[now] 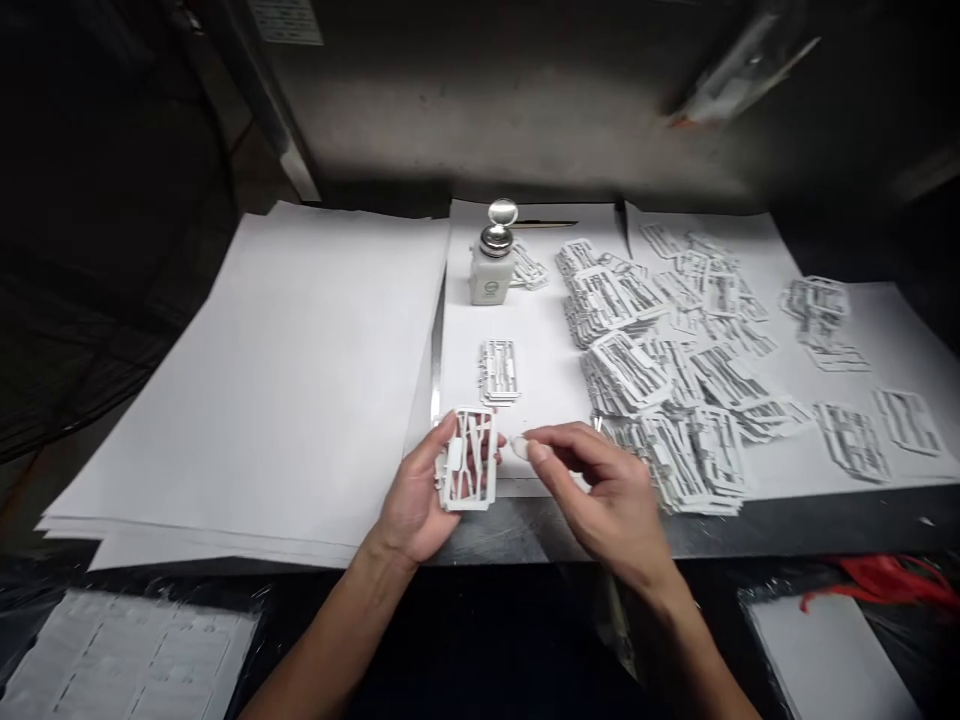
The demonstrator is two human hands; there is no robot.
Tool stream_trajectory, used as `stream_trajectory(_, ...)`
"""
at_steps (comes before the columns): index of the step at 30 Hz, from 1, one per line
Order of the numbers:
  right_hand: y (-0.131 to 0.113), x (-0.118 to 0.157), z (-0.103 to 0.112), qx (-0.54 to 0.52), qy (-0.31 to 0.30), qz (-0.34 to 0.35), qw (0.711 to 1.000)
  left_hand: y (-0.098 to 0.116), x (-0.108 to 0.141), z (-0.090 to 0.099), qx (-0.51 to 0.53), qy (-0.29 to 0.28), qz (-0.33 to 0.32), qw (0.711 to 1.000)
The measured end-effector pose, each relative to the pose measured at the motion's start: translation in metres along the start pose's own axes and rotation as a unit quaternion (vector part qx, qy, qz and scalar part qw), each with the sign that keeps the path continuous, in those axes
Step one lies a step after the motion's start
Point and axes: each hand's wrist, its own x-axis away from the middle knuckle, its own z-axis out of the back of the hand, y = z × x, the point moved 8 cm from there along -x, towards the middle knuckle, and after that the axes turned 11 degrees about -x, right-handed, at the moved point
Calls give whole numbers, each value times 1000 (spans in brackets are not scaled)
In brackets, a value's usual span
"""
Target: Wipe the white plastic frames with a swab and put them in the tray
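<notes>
My left hand (pixel 416 490) grips a white plastic frame (pixel 470 460) with thin slanting bars across its openings, held tilted above the table's front edge. My right hand (pixel 600 490) is closed in a pinch just to the right of it. Between its thumb and fingertips is a small white wad (pixel 520 447), perhaps cotton or cloth, apart from the frame. A short stack of similar frames (pixel 500 370) lies on the paper right behind my left hand. Further back stands a whitish pump bottle (pixel 492 272) with its round metal lid raised.
Piles of white frames (pixel 626 370) cover the right side, with smaller groups (pixel 851 440) at the far right. White paper sheets (pixel 300 380) lie at left. A thin dark stick (pixel 547 223) rests behind the bottle. Below the edge are a wrapped tray (pixel 135 655) and red strip (pixel 885 580).
</notes>
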Motion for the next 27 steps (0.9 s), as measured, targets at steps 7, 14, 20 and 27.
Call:
stream_trajectory(7, 14, 22, -27, -32, -102, -63, 992, 10, -2, 5, -16, 46, -10, 999)
stream_trajectory(14, 42, 20, -14, -47, -64, -164, 983, 36, -7, 17, -38, 92, -39, 994)
stream_trajectory(20, 81, -27, 3, 66, 17, -218, 974, 43, -15, 13, -60, 91, -51, 993)
stream_trajectory(27, 92, -77, 4, 177, -28, -215, 960, 27, -19, 13, -23, 69, -39, 997)
